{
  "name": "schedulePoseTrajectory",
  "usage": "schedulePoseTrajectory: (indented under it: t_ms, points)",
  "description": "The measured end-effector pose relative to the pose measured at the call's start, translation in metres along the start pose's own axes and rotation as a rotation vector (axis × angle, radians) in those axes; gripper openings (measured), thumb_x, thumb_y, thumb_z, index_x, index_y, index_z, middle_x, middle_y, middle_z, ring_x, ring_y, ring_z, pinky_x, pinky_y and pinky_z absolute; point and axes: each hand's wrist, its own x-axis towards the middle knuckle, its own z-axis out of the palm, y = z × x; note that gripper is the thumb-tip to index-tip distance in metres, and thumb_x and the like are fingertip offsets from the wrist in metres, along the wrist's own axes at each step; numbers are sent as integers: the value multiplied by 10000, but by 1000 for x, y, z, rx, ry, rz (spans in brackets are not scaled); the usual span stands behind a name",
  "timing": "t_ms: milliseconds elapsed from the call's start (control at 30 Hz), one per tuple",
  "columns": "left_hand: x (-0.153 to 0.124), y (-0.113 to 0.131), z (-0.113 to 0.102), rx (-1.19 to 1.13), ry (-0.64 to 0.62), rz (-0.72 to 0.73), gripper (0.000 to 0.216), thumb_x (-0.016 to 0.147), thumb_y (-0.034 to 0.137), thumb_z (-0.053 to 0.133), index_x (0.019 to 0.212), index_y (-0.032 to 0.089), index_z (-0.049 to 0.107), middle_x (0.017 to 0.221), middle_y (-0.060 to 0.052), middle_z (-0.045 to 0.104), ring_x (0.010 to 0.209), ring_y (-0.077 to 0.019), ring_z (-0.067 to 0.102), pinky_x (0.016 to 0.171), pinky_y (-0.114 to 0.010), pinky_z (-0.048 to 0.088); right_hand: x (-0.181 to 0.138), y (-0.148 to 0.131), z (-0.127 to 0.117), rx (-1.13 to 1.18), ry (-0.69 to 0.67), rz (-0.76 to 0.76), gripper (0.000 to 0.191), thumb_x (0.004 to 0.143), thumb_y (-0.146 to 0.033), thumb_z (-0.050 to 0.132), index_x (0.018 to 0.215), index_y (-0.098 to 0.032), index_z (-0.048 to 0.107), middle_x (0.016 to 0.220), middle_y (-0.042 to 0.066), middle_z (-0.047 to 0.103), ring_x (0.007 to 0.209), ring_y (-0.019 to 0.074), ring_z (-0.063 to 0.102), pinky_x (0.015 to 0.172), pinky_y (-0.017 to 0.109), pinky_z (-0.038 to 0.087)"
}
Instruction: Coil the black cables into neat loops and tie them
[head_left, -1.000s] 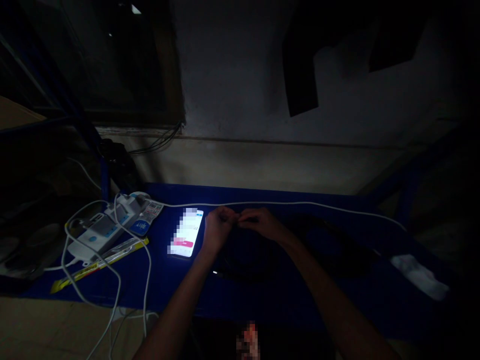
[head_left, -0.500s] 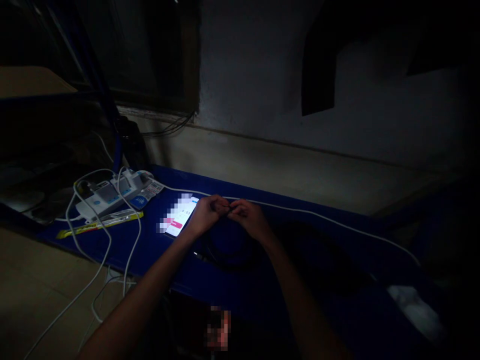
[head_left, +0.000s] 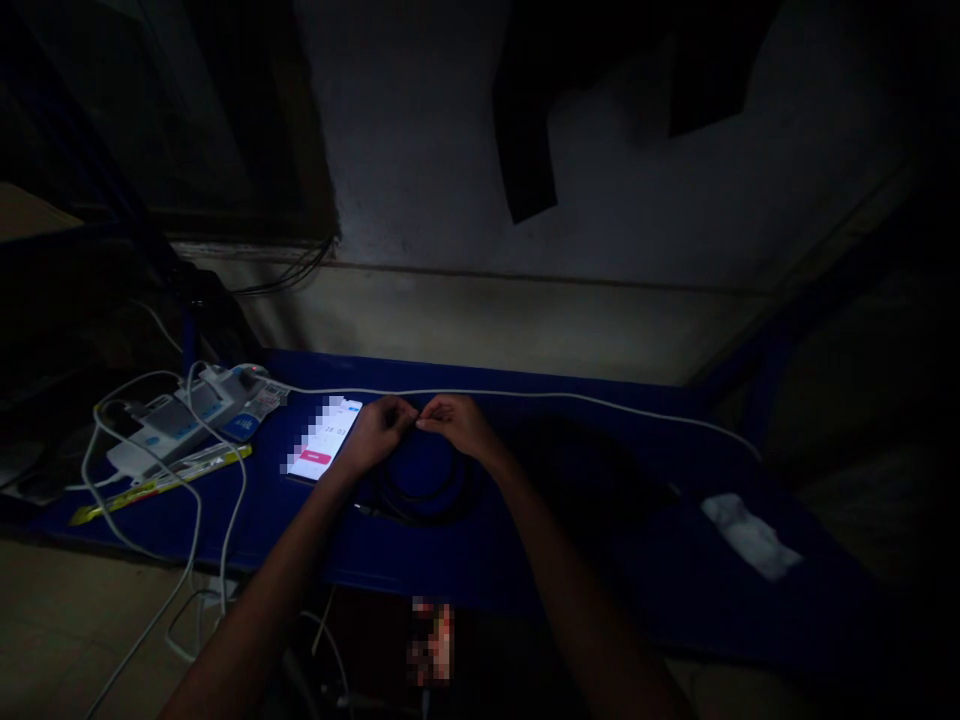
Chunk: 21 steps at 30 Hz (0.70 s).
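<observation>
A black cable [head_left: 420, 515] lies in a loose coil on the blue bench [head_left: 390, 572], its metal plug end pointing left. At the far side of this coil, my left hand [head_left: 379, 432] is closed, with thumb and fingertips pinched on the dark cable. My right hand [head_left: 454, 425] meets it there in a similar pinch, the fingertips of both hands nearly touching. The small piece between the fingertips is too dark to see clearly. Just left of my left hand is a phone [head_left: 324, 440] with a lit screen, partly blurred out.
To the left sit a white power strip [head_left: 180, 425] with tangled white cords and a yellow packet strip [head_left: 161, 485]. A white cable [head_left: 525, 394] runs along the bench's back. Crumpled white tissue [head_left: 750, 535] lies at the right. Below the bench edge glows a blurred screen [head_left: 431, 645].
The view has swung to the right, so the bench and hands appear further left. Both hands remain pinched together at the coil, with only slight finger movement.
</observation>
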Motion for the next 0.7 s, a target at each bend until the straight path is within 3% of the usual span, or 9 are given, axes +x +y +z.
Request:
schedulePoseTrajectory:
  t_ms: [233, 467, 700]
  points:
    - [2, -1, 3, -29, 4, 21, 265, 955, 421, 642, 944, 175, 743, 935, -83, 787, 851, -221, 726, 745, -301, 537, 1, 1, 1, -37, -17, -34, 143, 718, -292, 868, 776, -217, 761, 808, 26, 778, 756, 192, 717, 789, 351, 570]
    - [0, 9, 4, -34, -17, 76, 345, 973, 502, 638, 907, 177, 731, 856, -58, 754, 788, -202, 702, 711, -293, 497, 5, 8, 1, -49, 12, -57, 189, 694, -350, 876, 759, -215, 762, 783, 30, 775, 775, 215, 721, 781, 350, 569]
    - [-2, 11, -1, -43, -56, 100, 199, 941, 337, 674, 989, 157, 747, 874, -63, 756, 775, -188, 684, 704, -288, 488, 6, 6, 3, -125, 63, -56, 208, 675, -370, 866, 762, -212, 761, 767, 39, 766, 731, 212, 705, 723, 344, 556]
